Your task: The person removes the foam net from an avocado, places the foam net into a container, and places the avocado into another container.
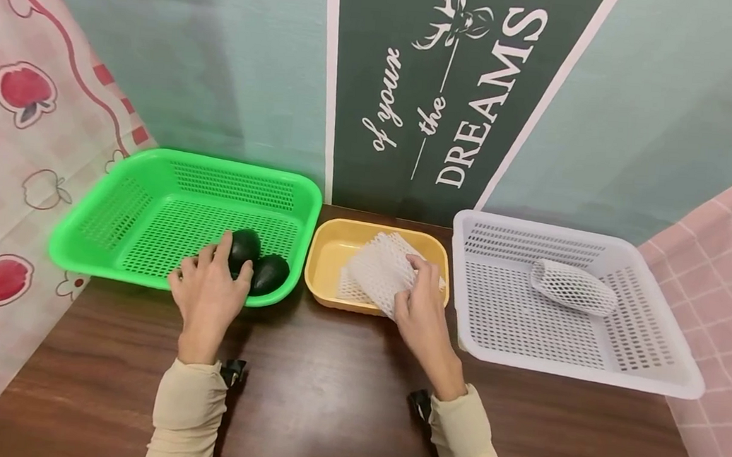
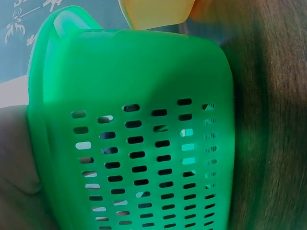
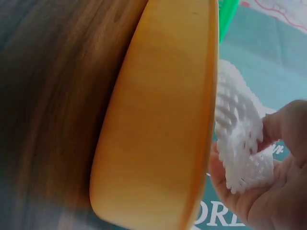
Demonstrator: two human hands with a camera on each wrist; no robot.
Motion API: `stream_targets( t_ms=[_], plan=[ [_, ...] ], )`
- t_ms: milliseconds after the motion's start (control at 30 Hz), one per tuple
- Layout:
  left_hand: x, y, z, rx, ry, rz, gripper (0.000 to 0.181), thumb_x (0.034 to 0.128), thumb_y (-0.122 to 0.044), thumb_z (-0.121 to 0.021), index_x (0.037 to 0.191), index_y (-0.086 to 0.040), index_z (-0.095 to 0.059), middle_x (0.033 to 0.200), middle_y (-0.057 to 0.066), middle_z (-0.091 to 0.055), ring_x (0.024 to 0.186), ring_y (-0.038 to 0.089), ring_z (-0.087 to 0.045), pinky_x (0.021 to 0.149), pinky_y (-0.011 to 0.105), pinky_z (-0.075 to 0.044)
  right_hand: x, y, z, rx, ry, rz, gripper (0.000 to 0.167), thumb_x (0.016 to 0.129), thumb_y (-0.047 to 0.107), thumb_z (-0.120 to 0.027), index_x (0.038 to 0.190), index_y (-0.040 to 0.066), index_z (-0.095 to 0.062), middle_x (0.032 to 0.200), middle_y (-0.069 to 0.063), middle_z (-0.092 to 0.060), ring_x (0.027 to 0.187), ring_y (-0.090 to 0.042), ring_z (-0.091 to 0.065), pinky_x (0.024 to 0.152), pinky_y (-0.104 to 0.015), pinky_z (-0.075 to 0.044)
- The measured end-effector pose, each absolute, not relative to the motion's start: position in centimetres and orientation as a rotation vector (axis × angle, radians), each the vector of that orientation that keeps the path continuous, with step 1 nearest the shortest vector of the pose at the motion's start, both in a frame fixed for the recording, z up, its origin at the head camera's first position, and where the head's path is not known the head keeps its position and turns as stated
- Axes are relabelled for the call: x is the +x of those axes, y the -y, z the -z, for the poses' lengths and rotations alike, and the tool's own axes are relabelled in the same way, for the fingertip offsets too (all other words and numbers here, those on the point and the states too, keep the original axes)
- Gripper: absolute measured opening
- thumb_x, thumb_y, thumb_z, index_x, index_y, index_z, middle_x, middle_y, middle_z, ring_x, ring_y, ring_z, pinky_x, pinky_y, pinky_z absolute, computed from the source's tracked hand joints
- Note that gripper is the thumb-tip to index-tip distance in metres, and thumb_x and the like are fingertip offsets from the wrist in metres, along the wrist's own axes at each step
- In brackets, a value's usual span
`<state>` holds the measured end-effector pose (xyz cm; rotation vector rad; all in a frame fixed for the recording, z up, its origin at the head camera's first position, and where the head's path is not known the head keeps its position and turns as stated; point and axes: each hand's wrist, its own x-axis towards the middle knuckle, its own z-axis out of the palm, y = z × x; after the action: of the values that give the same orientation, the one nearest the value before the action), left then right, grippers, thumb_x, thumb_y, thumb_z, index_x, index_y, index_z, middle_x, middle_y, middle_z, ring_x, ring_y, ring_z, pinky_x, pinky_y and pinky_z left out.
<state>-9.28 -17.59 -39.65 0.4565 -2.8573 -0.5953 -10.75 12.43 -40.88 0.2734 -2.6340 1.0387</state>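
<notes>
Two dark oval fruits lie at the right end of the green basket (image 1: 164, 282). My left hand (image 1: 209, 288) reaches over the basket's front rim, its fingers curved round the near side of one dark fruit (image 1: 246, 246); the other dark fruit (image 1: 270, 275) is just right of it. My right hand (image 1: 422, 310) pinches a white foam net (image 1: 384, 269) above the yellow tray (image 1: 322, 254). In the right wrist view, thumb and fingers of the right hand (image 3: 273, 167) hold the foam net (image 3: 240, 129) beside the yellow tray (image 3: 153, 115). The left wrist view shows mostly the green basket's wall (image 2: 139, 72).
A white basket (image 1: 524, 332) stands at the right, holding a dark item in a white foam net (image 1: 573, 287). More white netting (image 1: 350, 289) lies in the yellow tray. Brown wooden table (image 1: 310, 394) in front; a hung cloth with lettering (image 1: 399, 117) behind the containers.
</notes>
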Motion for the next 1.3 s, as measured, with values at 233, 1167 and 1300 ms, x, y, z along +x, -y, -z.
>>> stream_targets(
  t_ms=[233, 1167, 1300],
  plan=[
    [-9.4, 17.5, 39.7, 0.463, 2.911, 0.570, 0.054, 0.0987, -0.041, -0.051, 0.146, -0.014, -0.048, 0.142, 0.022, -0.053, 0.120, 0.051, -0.042, 0.097, 0.064, -0.028, -12.5, -11.9, 41.7, 0.252, 2.438, -1.002, 0.041, 0.090, -0.010, -0.046, 0.130, -0.005, -0.048, 0.123, -0.026, -0.049, 0.110, -0.039, -0.054, 0.094, -0.051, -0.047],
    [-9.6, 17.5, 39.8, 0.452, 2.834, 0.617, 0.045, 0.0974, -0.039, -0.053, 0.133, -0.012, -0.060, 0.123, 0.024, -0.065, 0.117, 0.048, -0.045, 0.096, 0.063, -0.027, -12.3, -12.7, 41.3, 0.672, 2.722, -0.932, 0.036, 0.083, 0.032, -0.080, 0.112, 0.014, -0.070, 0.116, -0.005, -0.060, 0.114, -0.024, -0.055, 0.099, -0.044, -0.043],
    [-9.5, 17.5, 39.8, 0.454, 2.840, 0.623, 0.045, 0.0974, -0.039, -0.053, 0.133, -0.012, -0.060, 0.122, 0.024, -0.065, 0.117, 0.048, -0.045, 0.097, 0.063, -0.027, -12.2, -12.4, 41.3, 0.550, 2.612, -0.965, 0.014, 0.083, 0.015, -0.080, 0.096, 0.010, -0.075, 0.090, -0.004, -0.059, 0.087, -0.020, -0.058, 0.079, -0.033, -0.050]
  ],
)
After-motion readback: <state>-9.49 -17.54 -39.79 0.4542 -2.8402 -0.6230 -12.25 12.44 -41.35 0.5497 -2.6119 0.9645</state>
